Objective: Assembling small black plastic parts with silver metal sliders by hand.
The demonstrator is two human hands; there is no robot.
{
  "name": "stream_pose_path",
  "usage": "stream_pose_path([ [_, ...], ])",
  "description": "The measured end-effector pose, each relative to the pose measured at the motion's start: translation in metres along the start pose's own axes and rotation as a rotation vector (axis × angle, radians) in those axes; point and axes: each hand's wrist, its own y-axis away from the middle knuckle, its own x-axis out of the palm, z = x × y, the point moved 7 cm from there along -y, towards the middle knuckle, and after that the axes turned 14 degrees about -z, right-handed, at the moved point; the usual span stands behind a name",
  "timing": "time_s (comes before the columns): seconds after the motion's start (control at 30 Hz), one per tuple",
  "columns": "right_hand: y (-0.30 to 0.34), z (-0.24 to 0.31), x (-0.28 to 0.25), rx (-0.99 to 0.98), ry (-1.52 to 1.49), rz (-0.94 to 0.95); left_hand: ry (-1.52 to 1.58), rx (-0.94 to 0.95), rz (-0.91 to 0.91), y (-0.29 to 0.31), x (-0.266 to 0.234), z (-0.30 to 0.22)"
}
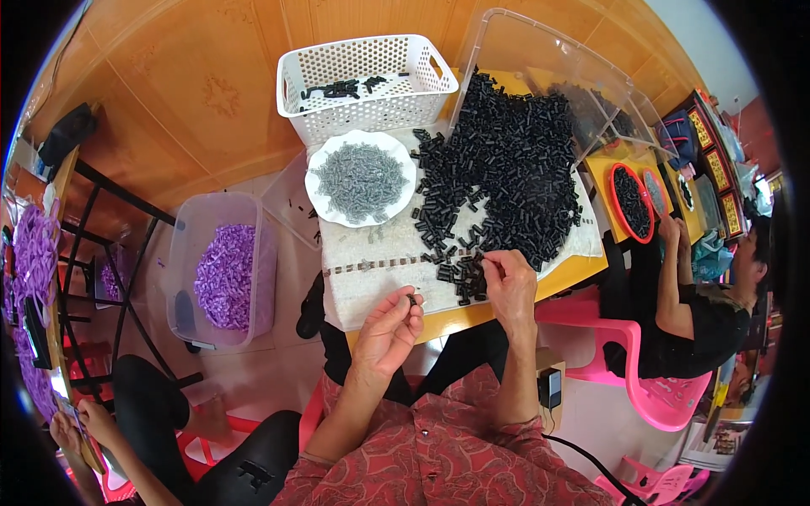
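Over the near edge of the cloth, my left hand [388,335] pinches a small black tube-like plastic piece [413,300] between thumb and fingers. My right hand [513,297] is at the near side of a big heap of short black plastic pieces [519,160]. Its thumb and fingertips are pressed together against the heap's edge; what is between them is too small to make out. Left of the heap, a white scalloped plate [314,196] holds many small clear grey pieces [361,181]. Plate and heap rest on a whitish cloth [354,291].
A white perforated basket [363,112] with several black pieces stands behind the plate. A clear bin [540,42] lies tipped behind the heap. Purple pieces fill a clear tub [266,287] on the floor. Another person [713,320] sits at right near a red bowl [616,211]; someone's hands [80,426] show lower left.
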Motion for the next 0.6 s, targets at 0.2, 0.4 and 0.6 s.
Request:
stream_pose_path([
  [0.2, -0.003, -0.003, 0.004, -0.017, 0.066, -0.012, -0.021, 0.009, 0.024, 0.002, 0.000, -0.001],
  [0.4, -0.011, -0.001, 0.009, -0.083, 0.134, -0.077, -0.039, 0.020, 0.038, 0.001, 0.002, 0.001],
  [0.6, -0.024, 0.009, 0.024, -0.239, 0.277, -0.075, -0.055, 0.035, 0.027, 0.001, 0.001, 0.001],
])
